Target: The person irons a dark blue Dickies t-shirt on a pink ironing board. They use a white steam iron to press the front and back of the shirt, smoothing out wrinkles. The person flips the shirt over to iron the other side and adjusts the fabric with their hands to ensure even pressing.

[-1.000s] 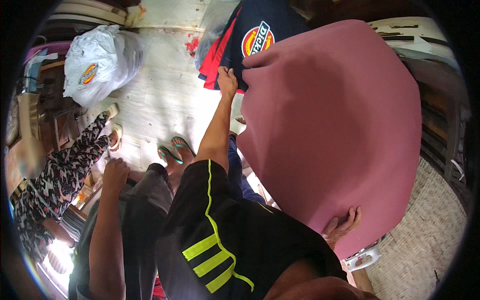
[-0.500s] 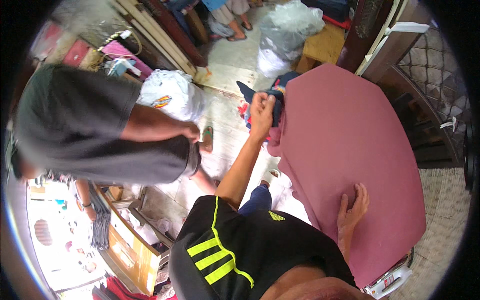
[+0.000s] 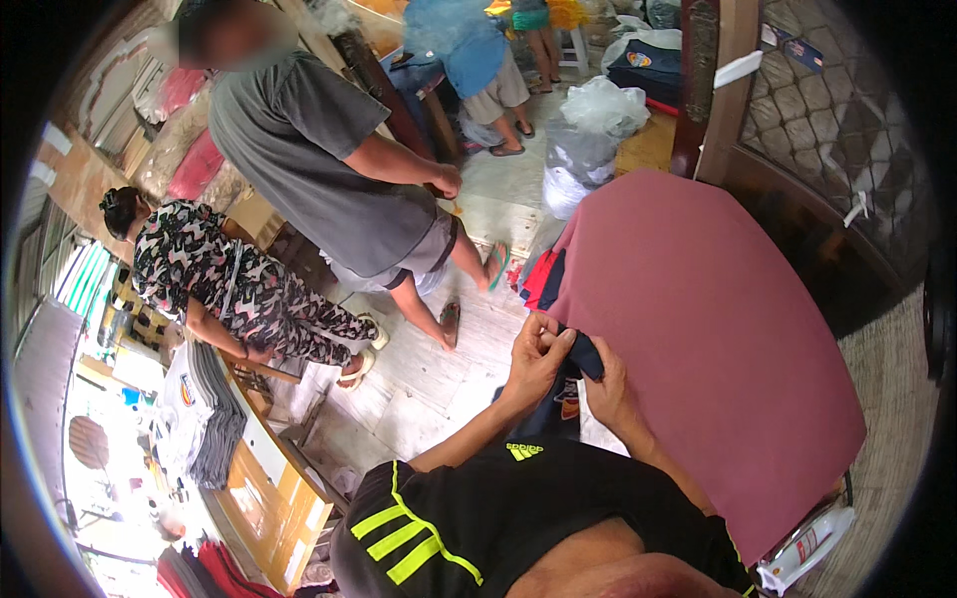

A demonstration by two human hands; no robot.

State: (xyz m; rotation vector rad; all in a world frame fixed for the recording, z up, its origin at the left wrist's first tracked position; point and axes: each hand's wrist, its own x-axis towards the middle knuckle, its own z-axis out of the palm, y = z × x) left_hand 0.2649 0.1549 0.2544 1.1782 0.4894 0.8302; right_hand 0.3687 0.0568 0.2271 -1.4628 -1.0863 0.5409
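A dark navy garment with a small orange and white print hangs down in front of me, past the left edge of the covered table. My left hand pinches its upper edge between thumb and fingers. Close beside it, my right hand grips a folded part of the same edge. The mauve cloth covers the table by my right forearm. More red and navy garments bunch at the table's far left edge. Whether the held piece is a shirt I cannot tell.
A person in a grey shirt stands ahead on the left, with a person in patterned clothes behind. Folded garments lie stacked on a wooden table. Plastic bags stand beyond my table. A white bottle is at lower right.
My left hand has drawn the navy garment from the table's far left edge toward me. My right hand has left the mauve cloth and taken hold of it. The grey-shirted person has moved farther away.
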